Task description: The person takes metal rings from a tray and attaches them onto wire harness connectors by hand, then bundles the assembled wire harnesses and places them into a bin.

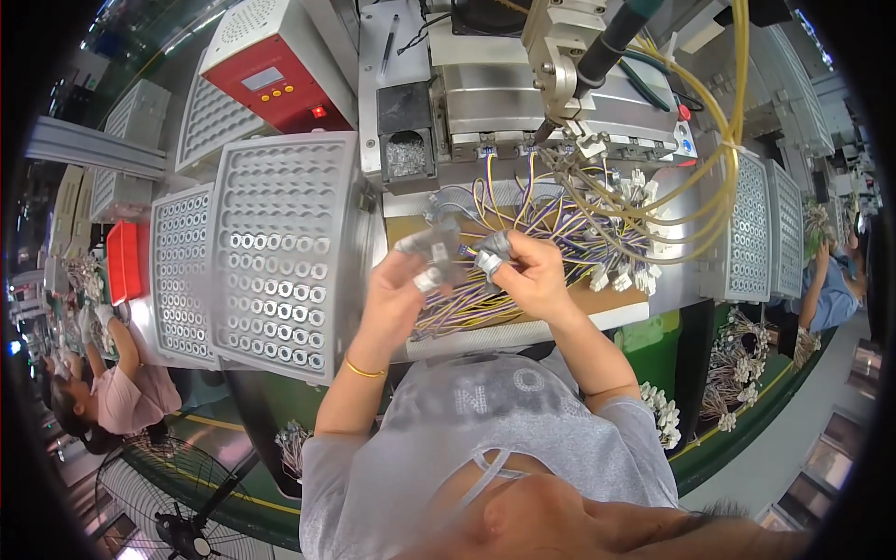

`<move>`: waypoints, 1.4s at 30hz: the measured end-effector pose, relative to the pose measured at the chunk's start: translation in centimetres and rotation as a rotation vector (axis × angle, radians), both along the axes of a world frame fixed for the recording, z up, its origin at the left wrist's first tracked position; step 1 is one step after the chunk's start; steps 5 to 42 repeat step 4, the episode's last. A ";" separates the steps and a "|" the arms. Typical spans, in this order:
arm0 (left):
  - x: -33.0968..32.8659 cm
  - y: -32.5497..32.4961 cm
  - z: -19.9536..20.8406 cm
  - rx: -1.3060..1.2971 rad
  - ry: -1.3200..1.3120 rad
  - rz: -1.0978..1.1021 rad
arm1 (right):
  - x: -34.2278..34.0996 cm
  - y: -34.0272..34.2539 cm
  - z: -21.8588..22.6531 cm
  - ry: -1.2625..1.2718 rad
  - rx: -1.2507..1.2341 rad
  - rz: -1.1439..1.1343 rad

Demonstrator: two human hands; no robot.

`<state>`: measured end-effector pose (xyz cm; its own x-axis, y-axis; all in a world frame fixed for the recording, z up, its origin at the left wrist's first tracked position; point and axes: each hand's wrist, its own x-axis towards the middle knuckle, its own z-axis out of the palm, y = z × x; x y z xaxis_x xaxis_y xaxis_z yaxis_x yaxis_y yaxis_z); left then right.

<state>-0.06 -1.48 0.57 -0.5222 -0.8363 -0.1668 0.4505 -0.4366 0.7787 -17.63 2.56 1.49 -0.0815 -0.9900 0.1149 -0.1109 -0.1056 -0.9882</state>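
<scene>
My right hand (532,275), with grey covers on the thumb and forefinger, pinches a purple-and-yellow wire lead (467,250) whose small end sticks out to the left. Facing it, my left hand (397,285) is smeared by motion. Its fingertips wear grey and white covers, and whether they hold anything cannot be made out. Under and beyond both hands lies a bundle of purple, yellow and white wires (560,219) with white connectors (621,278) at its right end. Small blue connectors (487,150) with leads sit in the machine's front slots.
Grey trays of metal rings (271,280) stand at my left; a similar tray (749,229) stands at right. A bin of small clear pieces (407,154) adjoins the machine (495,98). Yellow hoses (733,140) hang at right. Behind are a red control box (275,79) and co-workers (135,397).
</scene>
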 end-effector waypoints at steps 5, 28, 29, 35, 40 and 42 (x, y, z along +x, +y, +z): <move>-0.3 0.1 -0.7 -0.149 -0.144 -0.072 | 0.0 0.3 0.6 -0.094 0.052 -0.035; -0.3 0.1 -0.7 -0.149 -0.144 -0.072 | 0.0 0.3 0.6 -0.094 0.052 -0.035; -0.3 0.1 -0.7 -0.149 -0.144 -0.072 | 0.0 0.3 0.6 -0.094 0.052 -0.035; -0.3 0.1 -0.7 -0.149 -0.144 -0.072 | 0.0 0.3 0.6 -0.094 0.052 -0.035; -0.3 0.1 -0.7 -0.149 -0.144 -0.072 | 0.0 0.3 0.6 -0.094 0.052 -0.035; -0.3 0.1 -0.7 -0.149 -0.144 -0.072 | 0.0 0.3 0.6 -0.094 0.052 -0.035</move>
